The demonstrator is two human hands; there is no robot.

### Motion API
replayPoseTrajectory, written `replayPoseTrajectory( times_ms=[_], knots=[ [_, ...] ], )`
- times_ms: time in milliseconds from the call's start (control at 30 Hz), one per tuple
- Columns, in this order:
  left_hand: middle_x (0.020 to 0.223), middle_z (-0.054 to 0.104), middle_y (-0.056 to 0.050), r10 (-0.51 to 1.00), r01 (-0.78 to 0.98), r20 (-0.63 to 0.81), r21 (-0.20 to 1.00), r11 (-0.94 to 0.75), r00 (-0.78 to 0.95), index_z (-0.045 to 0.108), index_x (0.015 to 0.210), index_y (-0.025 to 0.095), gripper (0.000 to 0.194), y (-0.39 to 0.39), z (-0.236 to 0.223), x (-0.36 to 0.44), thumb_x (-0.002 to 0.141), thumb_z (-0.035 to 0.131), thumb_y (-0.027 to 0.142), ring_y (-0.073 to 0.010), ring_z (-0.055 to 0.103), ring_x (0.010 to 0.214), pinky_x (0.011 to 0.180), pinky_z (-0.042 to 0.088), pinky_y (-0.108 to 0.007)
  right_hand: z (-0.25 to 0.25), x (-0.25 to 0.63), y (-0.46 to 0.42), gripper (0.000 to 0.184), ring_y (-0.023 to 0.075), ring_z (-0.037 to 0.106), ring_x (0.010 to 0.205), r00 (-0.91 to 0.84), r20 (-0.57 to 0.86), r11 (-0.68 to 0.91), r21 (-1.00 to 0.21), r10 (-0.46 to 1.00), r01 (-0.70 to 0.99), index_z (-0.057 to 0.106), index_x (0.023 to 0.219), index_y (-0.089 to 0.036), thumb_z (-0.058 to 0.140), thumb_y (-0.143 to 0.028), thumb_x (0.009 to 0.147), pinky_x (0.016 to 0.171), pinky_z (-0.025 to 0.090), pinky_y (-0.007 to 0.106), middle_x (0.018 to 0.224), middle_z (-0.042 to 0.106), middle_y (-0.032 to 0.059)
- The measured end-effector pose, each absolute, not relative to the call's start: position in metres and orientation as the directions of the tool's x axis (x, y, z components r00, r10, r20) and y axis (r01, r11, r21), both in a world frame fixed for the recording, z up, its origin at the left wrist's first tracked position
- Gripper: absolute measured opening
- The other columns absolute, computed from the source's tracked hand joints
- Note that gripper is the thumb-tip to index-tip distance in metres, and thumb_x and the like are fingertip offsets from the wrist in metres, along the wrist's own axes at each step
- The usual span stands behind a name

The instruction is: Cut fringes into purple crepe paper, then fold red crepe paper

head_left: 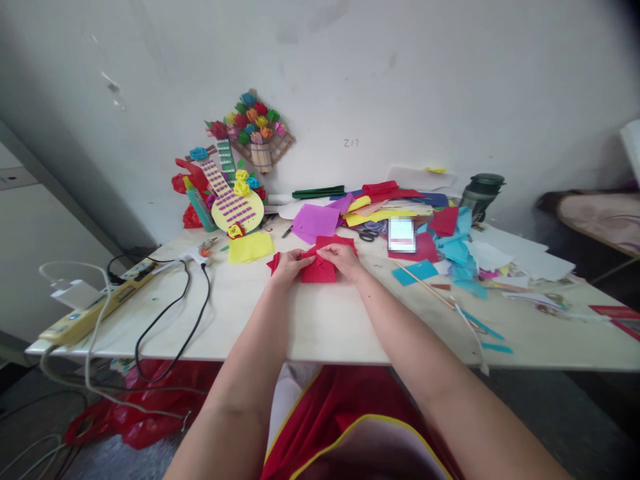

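Observation:
Both hands meet over red crepe paper (319, 272) on the white table. My left hand (291, 265) pinches its left part between thumb and fingers, and a pointed red piece sticks out beyond that hand. From the other side, my right hand (342, 259) grips the paper's upper edge with thumb and fingertips, the two thumbs close together. More red paper lies behind the right hand. A yellow paper sheet (251, 247) is left of the hands, and a purple sheet (315, 223) lies just beyond them. Black-handled scissors (369, 235) rest to the right.
A phone (402, 235) lies on red paper; blue scraps (415, 273) and wooden sticks (425, 283) are at right. A glue gun (193, 255) with a looping cord and a power strip (100, 310) are at left. Paper-flower crafts (237, 210) lean against the wall. A dark bottle (481, 197) stands behind.

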State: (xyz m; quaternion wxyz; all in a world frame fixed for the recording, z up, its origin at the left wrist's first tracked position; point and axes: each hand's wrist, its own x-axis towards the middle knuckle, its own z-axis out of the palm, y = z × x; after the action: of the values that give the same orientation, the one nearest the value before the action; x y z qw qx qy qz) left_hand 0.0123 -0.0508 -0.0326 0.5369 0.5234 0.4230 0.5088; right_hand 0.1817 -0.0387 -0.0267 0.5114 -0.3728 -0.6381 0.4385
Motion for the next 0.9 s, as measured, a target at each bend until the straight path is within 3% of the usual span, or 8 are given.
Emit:
replayPoseTrajectory(
  times_ms=[333, 467, 600, 767, 900],
  knots=[
    [0.061, 0.06, 0.001, 0.981, -0.122, 0.083, 0.991, -0.062, 0.176, 0.055, 0.069, 0.015, 0.039, -0.0539, -0.0283, 0.0155, 0.048, 0.081, 0.036, -0.0104, 0.054, 0.054, 0.052, 0.041, -0.022, -0.032, 0.1816, -0.0352, 0.027, 0.0109, 0.047, 0.054, -0.191, 0.336, 0.347, -0.937, 0.922, 0.029, 0.056, 0.053, -0.018, 0.07, -0.04, 0.059, 0.055, 0.039, 0.025, 0.054, 0.052, -0.0036],
    [0.064, 0.061, 0.0, 0.975, -0.161, 0.081, 0.986, -0.047, 0.209, 0.058, 0.074, 0.015, 0.04, -0.0543, -0.0288, 0.0156, 0.05, 0.08, 0.037, -0.0125, 0.057, 0.059, 0.058, 0.044, -0.025, -0.0291, 0.1813, -0.0379, 0.026, 0.0106, 0.046, 0.054, -0.202, 0.351, 0.361, -0.932, 0.914, 0.016, 0.055, 0.053, -0.018, 0.068, -0.039, 0.06, 0.056, 0.038, 0.025, 0.054, 0.051, -0.0035],
    [0.061, 0.059, 0.0, 0.976, -0.183, 0.098, 0.981, -0.061, 0.197, 0.057, 0.072, 0.015, 0.034, -0.0566, -0.0277, 0.0163, 0.058, 0.076, 0.041, -0.0095, 0.052, 0.052, 0.051, 0.039, -0.022, -0.0284, 0.181, -0.0384, 0.026, 0.0102, 0.045, 0.053, -0.205, 0.352, 0.364, -0.931, 0.913, 0.023, 0.054, 0.052, -0.018, 0.068, -0.038, 0.06, 0.056, 0.037, 0.025, 0.053, 0.049, -0.0038],
    [0.051, 0.049, 0.004, 0.981, -0.078, 0.138, 0.989, -0.128, 0.136, 0.053, 0.065, 0.016, 0.035, -0.0567, -0.0267, 0.0166, 0.062, 0.072, 0.046, -0.0054, 0.039, 0.042, 0.041, 0.027, -0.019, -0.0294, 0.1801, -0.0371, 0.027, 0.0102, 0.045, 0.053, -0.201, 0.354, 0.368, -0.929, 0.913, 0.034, 0.055, 0.052, -0.017, 0.069, -0.039, 0.059, 0.055, 0.037, 0.026, 0.053, 0.051, -0.0032],
    [0.053, 0.051, 0.004, 0.979, -0.031, 0.187, 0.982, -0.185, 0.076, 0.054, 0.065, 0.016, 0.037, -0.0557, -0.026, 0.0171, 0.06, 0.072, 0.048, -0.0069, 0.042, 0.046, 0.043, 0.03, -0.02, -0.0294, 0.1807, -0.038, 0.029, 0.0112, 0.047, 0.055, -0.206, 0.32, 0.332, -0.943, 0.925, 0.026, 0.059, 0.058, -0.017, 0.069, -0.044, 0.058, 0.055, 0.038, 0.025, 0.056, 0.054, -0.0022]
  ],
)
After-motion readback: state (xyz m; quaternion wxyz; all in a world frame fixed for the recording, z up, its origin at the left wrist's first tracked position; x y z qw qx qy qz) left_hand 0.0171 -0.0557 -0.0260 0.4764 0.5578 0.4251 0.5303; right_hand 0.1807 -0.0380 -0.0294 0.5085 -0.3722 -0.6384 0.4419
